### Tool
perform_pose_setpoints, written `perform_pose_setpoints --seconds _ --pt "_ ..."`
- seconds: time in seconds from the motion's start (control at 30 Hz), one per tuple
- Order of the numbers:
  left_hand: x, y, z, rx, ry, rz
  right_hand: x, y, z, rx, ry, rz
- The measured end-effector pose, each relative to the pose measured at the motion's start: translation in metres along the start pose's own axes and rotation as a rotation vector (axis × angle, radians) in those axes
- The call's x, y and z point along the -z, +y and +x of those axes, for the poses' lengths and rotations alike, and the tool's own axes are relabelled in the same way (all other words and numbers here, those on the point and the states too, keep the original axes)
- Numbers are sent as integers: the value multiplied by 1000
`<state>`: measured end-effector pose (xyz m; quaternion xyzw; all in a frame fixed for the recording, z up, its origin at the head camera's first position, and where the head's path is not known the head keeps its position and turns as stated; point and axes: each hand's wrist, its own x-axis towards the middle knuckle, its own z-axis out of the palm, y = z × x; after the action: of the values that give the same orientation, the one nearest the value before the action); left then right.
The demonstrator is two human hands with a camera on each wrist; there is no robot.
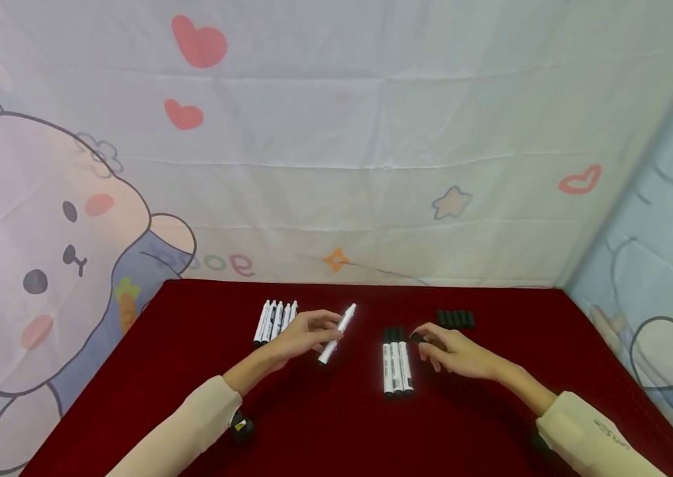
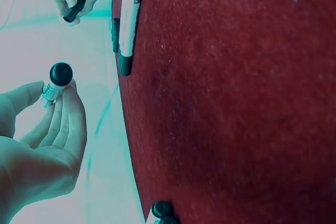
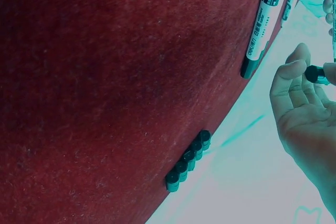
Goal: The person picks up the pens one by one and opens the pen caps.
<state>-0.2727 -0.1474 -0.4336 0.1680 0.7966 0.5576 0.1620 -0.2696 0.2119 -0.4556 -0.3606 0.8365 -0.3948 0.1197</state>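
Note:
My left hand (image 1: pixel 303 336) pinches an uncapped white marker (image 1: pixel 338 334) between thumb and fingers, its white tip pointing up and away and its black end toward me. In the left wrist view that black end (image 2: pixel 61 74) faces the camera. My right hand (image 1: pixel 456 351) pinches a black marker cap (image 1: pixel 416 337); the right wrist view shows the cap (image 3: pixel 316 74) between thumb and fingertips. Between the hands lie three capped white markers (image 1: pixel 397 368) side by side, black caps on the far side. The cap and the held marker are apart.
Several uncapped white markers (image 1: pixel 273 321) lie in a row at the left, partly behind my left hand. A row of several black caps (image 1: pixel 456 319) sits at the back right. Dark red cloth (image 1: pixel 336 430) covers the table, and a printed curtain (image 1: pixel 336 132) hangs behind it.

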Motion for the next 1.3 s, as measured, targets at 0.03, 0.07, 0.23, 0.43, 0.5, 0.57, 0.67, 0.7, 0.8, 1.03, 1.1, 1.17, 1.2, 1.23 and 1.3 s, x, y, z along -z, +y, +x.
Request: perform_pose_setpoints --seconds 0.03,0.07,0.23,0.43,0.5,0.57,0.67,0.7,0.8,1.03,1.1,1.17,1.2,1.23,1.3 --pt "1 0 -1 5 6 -11 0 0 0 0 -2 -2" --pt "1 0 -1 8 11 -20 0 0 0 0 -4 -6" --pt "7 -4 -3 24 32 -67 -1 1 -1 7 -13 -29" --pt "13 -10 -6 45 88 -98 -4 3 -3 7 -7 -18" --pt "15 -12 -7 55 109 -102 -5 4 -4 7 -7 -10" --pt "18 -13 -8 61 125 -105 -6 5 -5 9 -9 -6" --pt "23 -15 -13 81 150 -109 -7 6 -5 10 -14 -8" --pt "25 -16 -14 84 156 -107 -7 7 -5 11 -16 -10" --pt "31 -17 -18 99 171 -101 -7 7 -4 8 -22 -17" --pt "45 -21 -21 100 204 -69 -5 7 -7 -2 -15 -33" --pt "49 -21 -23 94 212 -56 -5 6 -8 -9 -13 -31" --pt "53 -22 -26 89 219 -43 -5 6 -8 -15 -12 -32" --pt "55 -22 -27 86 224 -36 -5 6 -8 -21 -10 -34" --pt "57 -23 -28 82 229 -29 -5 6 -8 -22 -8 -37" --pt "62 -25 -31 78 242 -26 -5 5 -9 -18 -2 -44"
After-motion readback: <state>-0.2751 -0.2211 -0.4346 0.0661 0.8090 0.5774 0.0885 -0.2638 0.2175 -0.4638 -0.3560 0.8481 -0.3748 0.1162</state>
